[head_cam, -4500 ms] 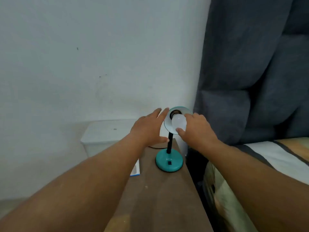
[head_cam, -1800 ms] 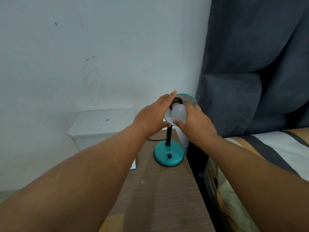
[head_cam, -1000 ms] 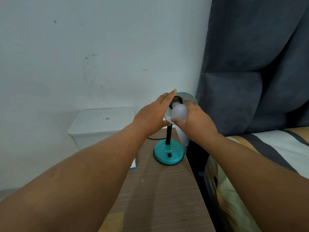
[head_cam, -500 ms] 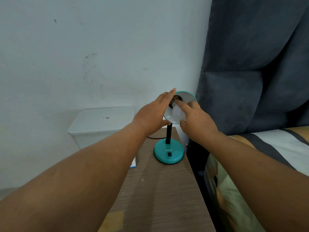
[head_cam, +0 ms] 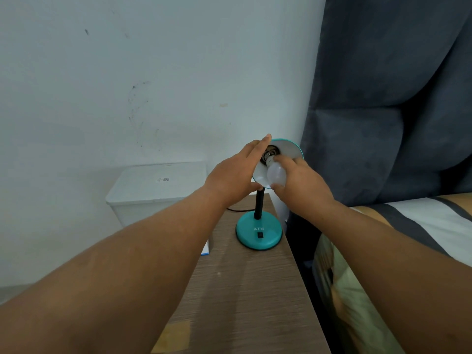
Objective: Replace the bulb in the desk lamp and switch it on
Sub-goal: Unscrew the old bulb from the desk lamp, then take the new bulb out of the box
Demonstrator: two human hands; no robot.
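A teal desk lamp stands at the far end of a narrow wooden table [head_cam: 242, 290]; its round base [head_cam: 259, 232] carries a black switch, and its shade [head_cam: 290, 149] tilts toward me. My left hand [head_cam: 235, 175] grips the shade's left rim. My right hand [head_cam: 297, 186] holds a white bulb [head_cam: 276, 173] by its globe. The bulb's metal thread [head_cam: 268, 157] shows bare, just in front of the dark socket. I cannot tell whether the thread still touches the socket.
A white lidded bin [head_cam: 155, 190] stands left of the table against the pale wall. A black cord [head_cam: 238, 210] runs behind the lamp. A blue-edged box [head_cam: 205, 249] peeks out beside the table. A dark padded headboard [head_cam: 388, 111] and striped bedding [head_cam: 421, 226] lie right.
My right hand has turned and drawn the bulb toward me, baring its metal thread. My left hand keeps its hold on the shade.
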